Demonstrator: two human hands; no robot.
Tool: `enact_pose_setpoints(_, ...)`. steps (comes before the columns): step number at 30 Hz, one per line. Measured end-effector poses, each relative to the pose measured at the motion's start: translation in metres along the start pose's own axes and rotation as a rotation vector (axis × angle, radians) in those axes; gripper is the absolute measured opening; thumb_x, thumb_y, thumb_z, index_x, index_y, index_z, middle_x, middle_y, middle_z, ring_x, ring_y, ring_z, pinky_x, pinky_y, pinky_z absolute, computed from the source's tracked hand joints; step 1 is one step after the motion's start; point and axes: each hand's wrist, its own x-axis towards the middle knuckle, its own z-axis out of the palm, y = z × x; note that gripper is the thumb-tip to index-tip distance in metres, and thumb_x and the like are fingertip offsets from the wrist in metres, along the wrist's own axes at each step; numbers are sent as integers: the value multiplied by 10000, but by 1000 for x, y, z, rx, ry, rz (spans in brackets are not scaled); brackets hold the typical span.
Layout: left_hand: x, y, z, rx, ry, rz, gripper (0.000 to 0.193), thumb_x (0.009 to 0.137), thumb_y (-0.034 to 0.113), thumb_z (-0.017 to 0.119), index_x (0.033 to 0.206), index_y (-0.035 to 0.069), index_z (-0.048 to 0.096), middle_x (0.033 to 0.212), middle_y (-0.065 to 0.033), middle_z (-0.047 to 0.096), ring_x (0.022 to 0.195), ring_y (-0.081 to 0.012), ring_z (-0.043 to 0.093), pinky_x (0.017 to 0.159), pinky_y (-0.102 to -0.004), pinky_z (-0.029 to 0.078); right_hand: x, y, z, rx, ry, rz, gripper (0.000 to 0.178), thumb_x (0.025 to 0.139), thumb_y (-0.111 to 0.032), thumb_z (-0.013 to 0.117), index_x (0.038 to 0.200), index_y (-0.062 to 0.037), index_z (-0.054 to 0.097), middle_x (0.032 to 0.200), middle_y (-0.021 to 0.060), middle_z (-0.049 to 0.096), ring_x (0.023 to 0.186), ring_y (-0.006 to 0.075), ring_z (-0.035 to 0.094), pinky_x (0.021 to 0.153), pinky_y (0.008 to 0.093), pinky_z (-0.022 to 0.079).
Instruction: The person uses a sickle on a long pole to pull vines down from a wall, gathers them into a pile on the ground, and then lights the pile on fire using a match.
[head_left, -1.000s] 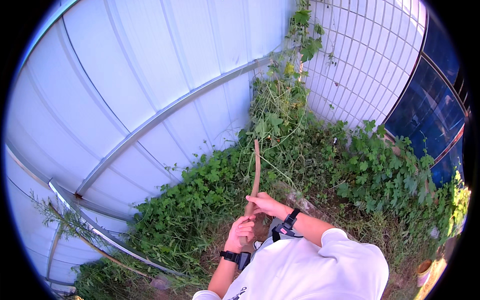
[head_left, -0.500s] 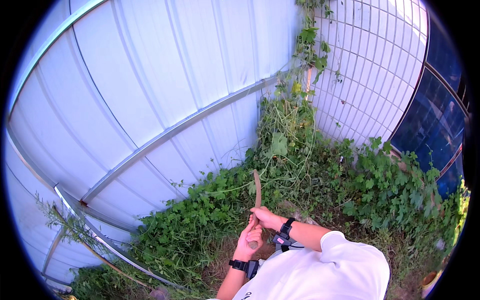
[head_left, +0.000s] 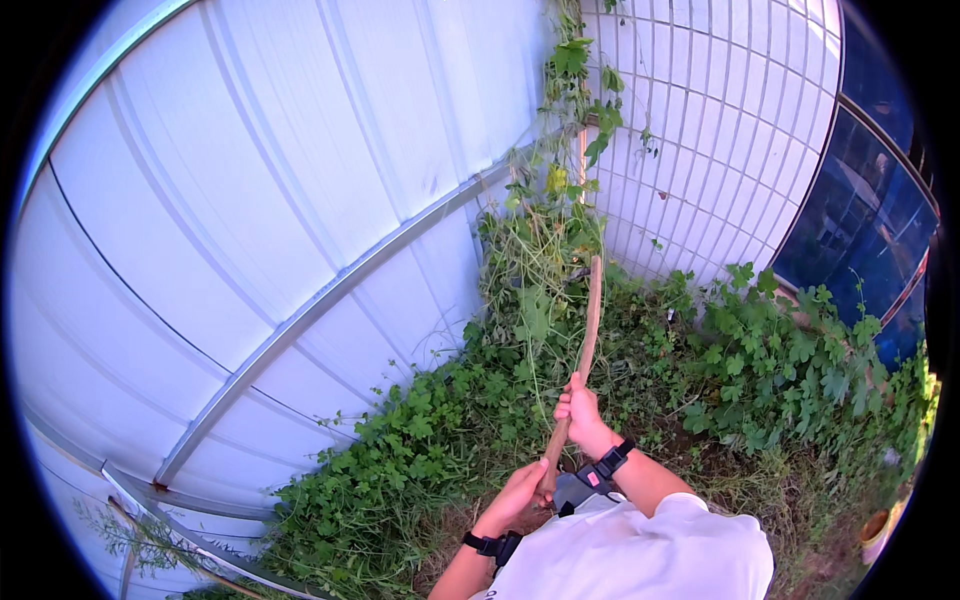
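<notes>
White metal panels (head_left: pixel 300 130) and a tiled wall (head_left: pixel 720 140) corner weedy ground (head_left: pixel 740 480); your left hand (head_left: pixel 518 492) and right hand (head_left: pixel 582 414) curl their fingers around a wooden stick (head_left: pixel 592 315).

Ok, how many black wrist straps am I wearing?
2: the left-wrist strap and the right-wrist strap, on either side of the wooden stick. No others show.

We log the stick (head_left: pixel 593 312) in the right hand (head_left: pixel 581 415), left hand (head_left: pixel 517 498) at its near end; panel wall (head_left: pixel 240 230) left of both, vines (head_left: pixel 530 262) ahead, tiled wall (head_left: pixel 712 135) ahead-right.
</notes>
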Motion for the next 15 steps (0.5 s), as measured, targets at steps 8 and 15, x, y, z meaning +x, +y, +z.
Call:
enact_pose_setpoints(8,36,-33,-88,63,456,-25,273,986,287,477,1000,38,588,753,-28,599,641,-122,575,594,-243,466,192,-198,-9,312,130,-262,517,979,-582,309,771,-112,367,611,-20,319,453,104,293,388,251,307)
enact_pose_setpoints(15,8,-48,-86,-231,710,-174,242,961,248,478,1012,47,603,784,-29,622,661,-119,597,580,-245,468,341,-225,73,423,-43,-124,508,980,-580,308,787,-112,351,615,-20,321,446,99,291,380,241,304)
